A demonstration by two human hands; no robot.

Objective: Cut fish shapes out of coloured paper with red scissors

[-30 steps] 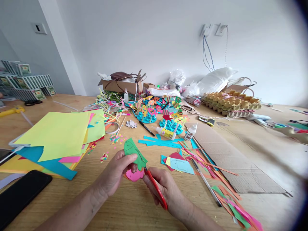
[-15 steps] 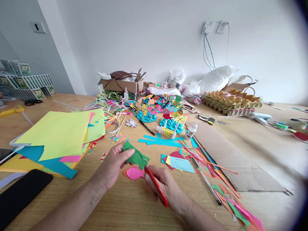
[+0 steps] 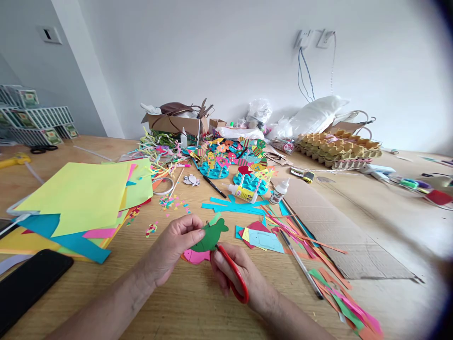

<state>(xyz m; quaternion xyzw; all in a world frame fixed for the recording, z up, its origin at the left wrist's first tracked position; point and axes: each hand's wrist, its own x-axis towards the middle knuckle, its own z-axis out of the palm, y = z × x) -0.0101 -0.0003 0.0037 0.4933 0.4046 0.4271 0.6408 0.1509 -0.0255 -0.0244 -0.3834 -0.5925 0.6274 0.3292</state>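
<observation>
A green paper fish (image 3: pixel 210 236) is pinched between the thumb and fingers of my left hand (image 3: pixel 179 241), its tail pointing up and right. My right hand (image 3: pixel 235 274) is closed on red-handled scissors (image 3: pixel 235 271), whose tip meets the lower edge of the green paper. A light green scrap (image 3: pixel 215 218) shows just behind the fish. Below it, on the table, a pink paper fish (image 3: pixel 194 256) lies partly covered by the green one, with a bit of orange under it.
Yellow paper sheets (image 3: pixel 78 193) and a black phone (image 3: pixel 33 288) lie left. Blue strips (image 3: pixel 230 206), a glue bottle (image 3: pixel 279 191) and finished fish decorations (image 3: pixel 251 182) stand or lie ahead. Cut sheets (image 3: pixel 265 240), a pen (image 3: pixel 300 264) and cardboard (image 3: pixel 339 231) are right.
The green fish has turned in my left hand, so its tail now points up and right instead of down. A light green scrap now shows behind it. The view has shifted slightly.
</observation>
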